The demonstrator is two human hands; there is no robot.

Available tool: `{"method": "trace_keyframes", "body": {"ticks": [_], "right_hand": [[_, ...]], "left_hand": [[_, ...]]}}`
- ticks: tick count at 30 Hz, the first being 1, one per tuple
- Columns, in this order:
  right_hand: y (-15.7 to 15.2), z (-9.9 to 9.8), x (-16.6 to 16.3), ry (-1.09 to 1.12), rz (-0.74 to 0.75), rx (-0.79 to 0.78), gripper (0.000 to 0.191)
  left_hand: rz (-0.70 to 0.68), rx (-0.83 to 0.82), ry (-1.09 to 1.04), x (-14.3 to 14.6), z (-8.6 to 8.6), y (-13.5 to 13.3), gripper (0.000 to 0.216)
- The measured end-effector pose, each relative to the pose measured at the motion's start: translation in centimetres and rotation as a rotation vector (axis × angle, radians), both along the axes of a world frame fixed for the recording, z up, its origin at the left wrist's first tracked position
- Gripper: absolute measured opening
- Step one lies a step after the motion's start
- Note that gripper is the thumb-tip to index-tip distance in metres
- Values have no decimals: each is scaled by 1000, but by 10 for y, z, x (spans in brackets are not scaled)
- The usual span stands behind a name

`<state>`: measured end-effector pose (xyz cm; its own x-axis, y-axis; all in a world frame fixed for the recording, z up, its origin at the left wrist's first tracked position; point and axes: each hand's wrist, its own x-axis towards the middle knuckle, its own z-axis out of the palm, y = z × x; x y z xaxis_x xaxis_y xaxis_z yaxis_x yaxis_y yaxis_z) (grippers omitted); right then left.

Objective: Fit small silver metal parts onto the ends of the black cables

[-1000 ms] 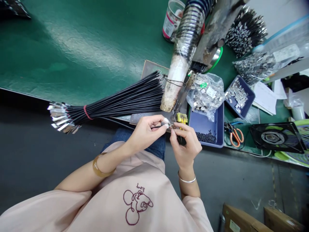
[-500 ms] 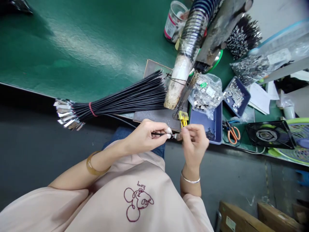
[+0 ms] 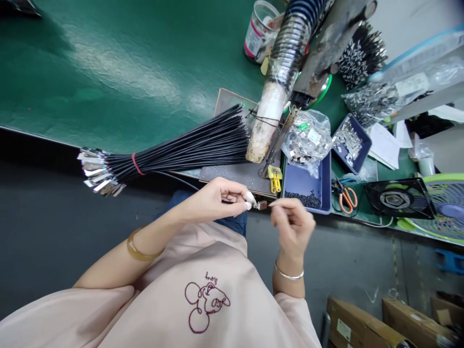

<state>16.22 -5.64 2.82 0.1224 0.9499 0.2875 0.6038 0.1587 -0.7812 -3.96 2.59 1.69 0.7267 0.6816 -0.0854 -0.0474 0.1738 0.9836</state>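
Note:
My left hand [image 3: 230, 200] is closed in a pinch on a thin black cable, most of which its fingers hide. A small silvery metal connector [image 3: 261, 206] sticks out past the white-covered fingertips at the cable's end. Just right of the connector, apart from it, is my right hand [image 3: 293, 222], slightly blurred. Its index finger points toward the connector and the other fingers curl loosely; nothing shows in it. A bundle of black cables [image 3: 188, 147], tied with a red band [image 3: 137, 164], lies left of the hands, with metal connectors [image 3: 99, 171] at its left end.
Beyond the hands stand a soldering-style metal arm [image 3: 282, 137] and a taped hose [image 3: 266, 121]. A blue tray [image 3: 326, 193] holds small black parts and a bag of metal pieces [image 3: 308, 140]. Further right are a parts tray [image 3: 366, 145], orange-handled pliers [image 3: 348, 200] and a fan [image 3: 398, 199].
My right hand has let go of the connector and moved slightly right and down. My left hand still grips the cable, shifted a little left. The view has drifted slightly.

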Motion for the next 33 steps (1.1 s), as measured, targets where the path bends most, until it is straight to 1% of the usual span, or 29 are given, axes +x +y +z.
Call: {"method": "trace_keyframes", "body": {"ticks": [2, 3, 4, 6, 8, 9, 10, 12, 14, 16, 17, 18, 20, 22, 24, 27, 30, 33], "right_hand": [[6, 6, 23, -85, -172, 27, 20], [13, 6, 35, -177, -211, -4, 22], [21, 6, 47, -273, -211, -42, 22], [40, -1, 67, -405, -137, -116, 22], [57, -8, 79, -471, -52, -179, 16], [62, -11, 80, -491, -20, -197, 12], [65, -12, 80, -507, -6, -200, 9], [63, -10, 73, -510, -49, -159, 6], [53, -4, 62, -412, -174, -68, 7], [39, 4, 49, -182, -286, 30, 10], [32, 6, 41, -64, -292, 67, 10], [26, 7, 34, 29, -265, 78, 10], [17, 5, 18, 128, -164, 26, 9], [14, -3, 4, 156, -110, -44, 10], [16, -12, -7, 157, -120, -75, 14], [22, -22, -15, 163, -112, -67, 21], [24, -23, -15, 132, -82, -56, 25], [23, -22, -14, 72, -78, -67, 27]], "left_hand": [[-37, 33, -6, -1, 0, 2, 15], [-52, 85, 0, 0, 1, 3, 14], [-66, 159, 14, 2, 3, 4, 13], [-87, 356, 61, 6, 6, 5, 13], [-71, 533, 115, 12, 8, 5, 15], [-51, 581, 137, 14, 8, 4, 17], [-18, 591, 152, 17, 7, 4, 18], [86, 510, 160, 21, 2, 3, 18], [201, 360, 132, 24, -3, 2, 16], [284, 231, 90, 26, -7, 1, 13], [311, 192, 74, 26, -8, 0, 11], [334, 168, 65, 27, -8, 0, 10], [381, 152, 60, 28, -8, -2, 10], [405, 161, 68, 28, -8, -4, 10], [410, 178, 80, 29, -10, -6, 9], [403, 197, 106, 28, -15, -9, 10], [400, 211, 124, 28, -18, -10, 11], [396, 230, 132, 28, -17, -9, 12]]}}
